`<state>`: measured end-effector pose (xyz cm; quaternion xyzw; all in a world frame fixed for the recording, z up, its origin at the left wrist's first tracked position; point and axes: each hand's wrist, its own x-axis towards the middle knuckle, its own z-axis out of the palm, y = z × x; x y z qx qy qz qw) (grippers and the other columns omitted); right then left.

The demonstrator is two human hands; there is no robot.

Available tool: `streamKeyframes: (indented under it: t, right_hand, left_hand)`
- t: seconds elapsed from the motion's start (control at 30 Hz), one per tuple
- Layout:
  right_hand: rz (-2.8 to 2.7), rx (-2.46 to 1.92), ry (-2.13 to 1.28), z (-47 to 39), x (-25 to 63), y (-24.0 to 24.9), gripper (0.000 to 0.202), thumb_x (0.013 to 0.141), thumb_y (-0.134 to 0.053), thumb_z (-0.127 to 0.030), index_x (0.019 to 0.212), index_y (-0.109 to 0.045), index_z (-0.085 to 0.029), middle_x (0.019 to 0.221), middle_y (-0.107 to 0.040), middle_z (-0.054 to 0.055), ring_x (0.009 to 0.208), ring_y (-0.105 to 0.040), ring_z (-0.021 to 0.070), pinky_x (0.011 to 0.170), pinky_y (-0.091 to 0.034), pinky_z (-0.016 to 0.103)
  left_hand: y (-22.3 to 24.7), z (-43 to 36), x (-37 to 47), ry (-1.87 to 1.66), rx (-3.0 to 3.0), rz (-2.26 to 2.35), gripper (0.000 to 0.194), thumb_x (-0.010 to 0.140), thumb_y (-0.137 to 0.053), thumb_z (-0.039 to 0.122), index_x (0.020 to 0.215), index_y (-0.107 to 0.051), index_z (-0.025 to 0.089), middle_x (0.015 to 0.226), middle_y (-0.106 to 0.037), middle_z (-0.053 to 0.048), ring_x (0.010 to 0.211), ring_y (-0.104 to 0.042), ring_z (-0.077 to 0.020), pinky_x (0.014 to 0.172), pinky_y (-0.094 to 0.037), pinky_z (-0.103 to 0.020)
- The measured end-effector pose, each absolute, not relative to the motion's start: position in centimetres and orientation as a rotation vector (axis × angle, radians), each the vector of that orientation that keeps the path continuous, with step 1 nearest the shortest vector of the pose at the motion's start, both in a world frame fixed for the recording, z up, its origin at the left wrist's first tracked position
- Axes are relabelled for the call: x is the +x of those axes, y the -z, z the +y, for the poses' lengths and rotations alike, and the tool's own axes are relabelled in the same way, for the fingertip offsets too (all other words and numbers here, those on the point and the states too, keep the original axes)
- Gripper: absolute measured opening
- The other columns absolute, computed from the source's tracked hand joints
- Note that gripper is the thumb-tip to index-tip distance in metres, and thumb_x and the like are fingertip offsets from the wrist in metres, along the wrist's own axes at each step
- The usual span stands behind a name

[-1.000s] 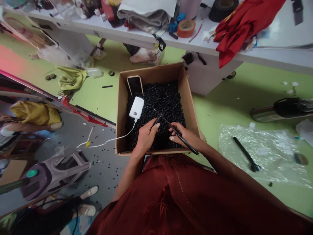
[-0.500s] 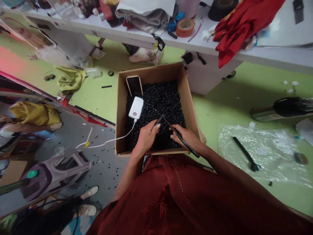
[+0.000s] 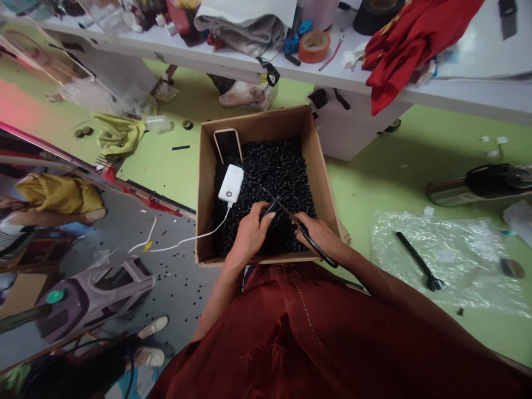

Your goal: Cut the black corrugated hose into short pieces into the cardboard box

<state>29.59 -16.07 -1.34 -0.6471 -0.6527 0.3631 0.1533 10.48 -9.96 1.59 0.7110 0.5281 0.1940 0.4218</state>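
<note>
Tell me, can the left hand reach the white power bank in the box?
Probably yes: the left hand is close to the power bank, nothing stands between, but it holds a black piece.

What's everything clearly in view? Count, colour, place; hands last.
Open cardboard box: one, brown, centre
Small glossy pieces: many, black, box
Rectangular phone: one, dark, box
Rectangular cabled device: one, white, box
Round tape roll: one, orange, shelf
Draped cloth: one, red, shelf
Crumpled cloth: one, yellow-green, left
Metal flask: one, silver-black, right
Plastic sheet: one, clear, right
Slim rod: one, black, on sheet
Openwork plastic object: one, purple, floor
Co-worker's shoes: two, pale, floor
Ribbed strip: one, black, left hand
Pointed tool: one, black, right hand
Worn garment: one, maroon, bottom
Left hand, right hand: two, bare, over box
</note>
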Motion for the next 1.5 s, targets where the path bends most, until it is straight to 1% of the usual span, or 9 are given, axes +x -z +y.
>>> streamKeyframes:
  t: [0.33,0.7,0.9,1.0,1.1,1.23,1.33,1.43,1.5]
  right_hand:
    - [-1.879,-1.933,-1.025,-16.0,29.5,1.1,0.023,0.076,-0.043,-0.018,0.096,-0.052,-0.025,0.068,-0.06,-0.001,0.059,-0.057,0.0166,0.058,-0.037,0.024]
    - [-1.85,-1.91,-1.077,-15.8,29.8,1.3,0.019,0.077,-0.043,-0.023,0.093,-0.055,-0.024,0.059,-0.055,-0.003,0.051,-0.054,0.0146,0.055,-0.038,0.023]
    - [-1.855,-1.906,-0.999,-15.7,30.0,0.8,0.024,0.077,-0.045,-0.025,0.095,-0.06,-0.022,0.066,-0.062,0.0,0.061,-0.061,0.0178,0.061,-0.042,0.026]
    - [-1.83,-1.877,-1.0,-15.7,30.2,0.2,0.024,0.079,-0.046,-0.027,0.097,-0.061,-0.022,0.066,-0.064,0.0,0.06,-0.061,0.0169,0.061,-0.043,0.026]
    - [-1.779,-1.844,-1.052,-15.8,30.4,-0.6,0.024,0.083,-0.047,-0.03,0.101,-0.06,-0.021,0.065,-0.064,0.0,0.056,-0.059,0.0151,0.058,-0.043,0.024]
    - [-1.762,-1.818,-1.047,-15.9,30.7,-1.1,0.03,0.085,-0.048,-0.034,0.11,-0.057,-0.019,0.076,-0.066,0.002,0.058,-0.06,0.014,0.059,-0.044,0.024]
    - [-1.758,-1.812,-1.025,-16.0,30.8,-0.9,0.033,0.086,-0.048,-0.036,0.113,-0.056,-0.02,0.08,-0.066,0.003,0.061,-0.061,0.0149,0.06,-0.045,0.025]
    - [-1.779,-1.787,-1.038,-16.1,30.7,-0.9,0.033,0.086,-0.048,-0.037,0.114,-0.055,-0.021,0.082,-0.066,0.003,0.066,-0.062,0.016,0.061,-0.046,0.026]
    - [-1.824,-1.749,-1.055,-16.2,30.6,-1.1,0.032,0.086,-0.047,-0.035,0.114,-0.054,-0.021,0.086,-0.066,0.003,0.071,-0.063,0.0167,0.065,-0.046,0.027]
  left_hand:
    - [-1.2,-9.7,10.5,-0.472,1.849,1.333,0.025,0.091,-0.046,0.034,0.109,-0.057,0.02,0.095,-0.067,-0.006,0.084,-0.063,-0.0198,0.076,-0.043,-0.029]
    - [-1.3,-9.4,10.4,-0.443,1.846,1.396,0.026,0.09,-0.046,0.032,0.109,-0.058,0.019,0.094,-0.068,-0.009,0.084,-0.064,-0.022,0.076,-0.044,-0.032]
    - [-1.5,-9.5,10.3,-0.551,1.711,1.372,0.025,0.086,-0.052,0.027,0.108,-0.059,0.017,0.094,-0.067,-0.007,0.085,-0.061,-0.0184,0.078,-0.044,-0.03]
    - [-1.6,-9.6,10.1,-0.674,1.407,1.288,0.031,0.081,-0.057,0.022,0.111,-0.057,0.016,0.089,-0.066,-0.004,0.072,-0.057,-0.0118,0.067,-0.043,-0.024]
    - [-2.1,-9.8,9.6,-0.715,0.983,1.07,0.034,0.081,-0.057,0.026,0.112,-0.056,0.013,0.084,-0.065,-0.004,0.055,-0.046,-0.0068,0.05,-0.035,-0.02]
    - [-2.7,-10.1,8.6,-0.745,0.661,0.836,0.038,0.076,-0.065,0.023,0.112,-0.059,0.009,0.088,-0.065,-0.007,0.063,-0.051,-0.0077,0.053,-0.038,-0.021]
    - [-2.8,-10.5,8.0,-0.742,0.644,0.78,0.057,0.077,-0.067,0.027,0.13,-0.049,0.016,0.089,-0.065,-0.004,0.06,-0.054,-0.0084,0.054,-0.042,-0.023]
    - [-2.6,-11.0,7.8,-0.713,0.686,0.741,0.071,0.08,-0.065,0.033,0.143,-0.035,0.022,0.079,-0.063,-0.001,0.049,-0.048,-0.0063,0.046,-0.035,-0.021]
    - [-2.5,-11.2,7.9,-0.718,0.723,0.739,0.072,0.081,-0.064,0.034,0.144,-0.033,0.021,0.075,-0.062,-0.001,0.046,-0.044,-0.0047,0.042,-0.029,-0.018]
